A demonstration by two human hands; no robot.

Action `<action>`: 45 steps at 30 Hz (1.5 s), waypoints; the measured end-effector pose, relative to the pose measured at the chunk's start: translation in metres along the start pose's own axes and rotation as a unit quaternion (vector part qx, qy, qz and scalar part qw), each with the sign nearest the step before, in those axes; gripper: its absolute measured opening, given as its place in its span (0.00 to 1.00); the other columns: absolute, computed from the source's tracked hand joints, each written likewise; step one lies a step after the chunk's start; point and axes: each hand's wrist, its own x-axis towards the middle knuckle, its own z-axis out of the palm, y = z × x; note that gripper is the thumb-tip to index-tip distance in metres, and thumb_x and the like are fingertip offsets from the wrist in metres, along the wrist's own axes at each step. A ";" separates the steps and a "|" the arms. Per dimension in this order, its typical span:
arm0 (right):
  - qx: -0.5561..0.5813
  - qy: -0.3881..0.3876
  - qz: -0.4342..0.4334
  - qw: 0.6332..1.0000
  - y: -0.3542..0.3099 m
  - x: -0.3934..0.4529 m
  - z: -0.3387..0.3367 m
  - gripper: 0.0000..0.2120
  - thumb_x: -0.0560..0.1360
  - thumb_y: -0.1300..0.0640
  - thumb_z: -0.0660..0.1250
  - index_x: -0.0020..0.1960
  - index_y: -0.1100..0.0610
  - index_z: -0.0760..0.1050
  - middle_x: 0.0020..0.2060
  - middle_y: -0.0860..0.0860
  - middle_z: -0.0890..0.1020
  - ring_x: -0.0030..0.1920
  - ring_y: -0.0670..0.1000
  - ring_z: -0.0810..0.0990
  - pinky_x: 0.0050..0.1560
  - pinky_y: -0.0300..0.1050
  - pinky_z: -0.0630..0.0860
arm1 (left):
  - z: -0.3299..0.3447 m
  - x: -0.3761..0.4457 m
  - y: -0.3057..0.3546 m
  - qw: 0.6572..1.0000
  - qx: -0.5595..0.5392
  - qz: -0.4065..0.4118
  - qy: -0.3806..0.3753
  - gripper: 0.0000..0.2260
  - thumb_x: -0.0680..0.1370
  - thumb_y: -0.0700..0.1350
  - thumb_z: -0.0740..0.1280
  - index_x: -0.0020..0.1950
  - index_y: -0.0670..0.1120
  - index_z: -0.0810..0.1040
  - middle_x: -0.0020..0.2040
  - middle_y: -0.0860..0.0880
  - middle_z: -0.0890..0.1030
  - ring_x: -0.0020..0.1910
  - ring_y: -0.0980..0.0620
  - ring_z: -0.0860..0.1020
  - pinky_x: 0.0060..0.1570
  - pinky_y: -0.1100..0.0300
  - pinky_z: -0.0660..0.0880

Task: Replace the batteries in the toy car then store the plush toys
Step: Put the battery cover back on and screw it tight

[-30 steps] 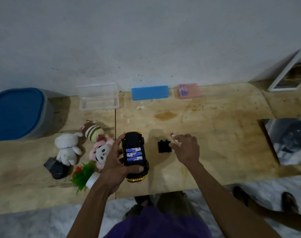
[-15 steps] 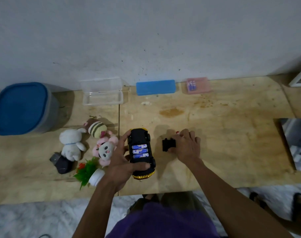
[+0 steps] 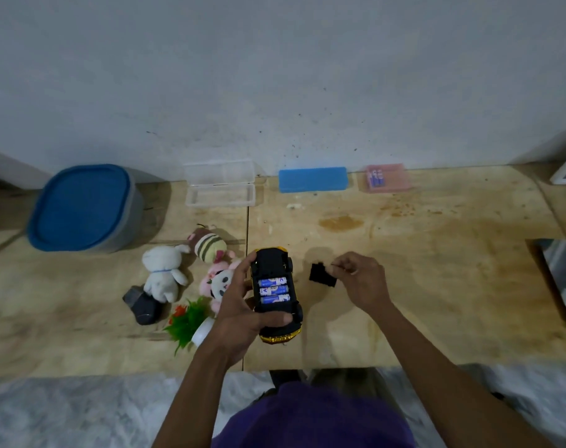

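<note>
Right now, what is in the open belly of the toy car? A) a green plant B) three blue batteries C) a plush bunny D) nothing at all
B: the left hand holds the toy car upside down, and three blue batteries lie side by side in its open compartment.

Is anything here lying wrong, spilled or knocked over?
Yes. The little potted plant lies tipped on its side beside the plush toys. A brownish stain marks the wooden table. The toy car is belly-up in the left hand, its batteries exposed.
</note>
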 end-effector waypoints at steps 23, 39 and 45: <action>0.132 -0.121 -0.113 0.977 -0.165 -0.062 -0.021 0.03 0.71 0.62 0.77 0.43 0.59 0.84 0.36 0.51 0.86 0.35 0.41 0.82 0.39 0.31 0.75 | -0.010 -0.037 0.051 0.991 0.021 0.096 -0.086 0.54 0.61 0.23 0.79 0.76 0.63 0.64 0.68 0.46 0.75 0.63 0.43 0.80 0.49 0.49 0.82; 0.147 -0.102 -0.094 0.979 -0.153 -0.063 -0.019 0.02 0.71 0.61 0.77 0.43 0.58 0.85 0.37 0.51 0.86 0.36 0.41 0.83 0.39 0.32 0.77 | -0.003 -0.036 0.049 0.992 0.021 0.081 -0.090 0.54 0.60 0.25 0.80 0.74 0.65 0.67 0.68 0.46 0.75 0.62 0.43 0.80 0.52 0.42 0.82; 0.027 -0.056 -0.140 0.988 -0.147 -0.062 -0.010 0.06 0.71 0.54 0.77 0.47 0.52 0.85 0.36 0.43 0.84 0.37 0.38 0.78 0.40 0.35 0.72 | -0.003 -0.037 0.048 0.993 0.029 0.079 -0.081 0.54 0.61 0.25 0.80 0.74 0.65 0.66 0.67 0.47 0.75 0.62 0.44 0.80 0.53 0.41 0.82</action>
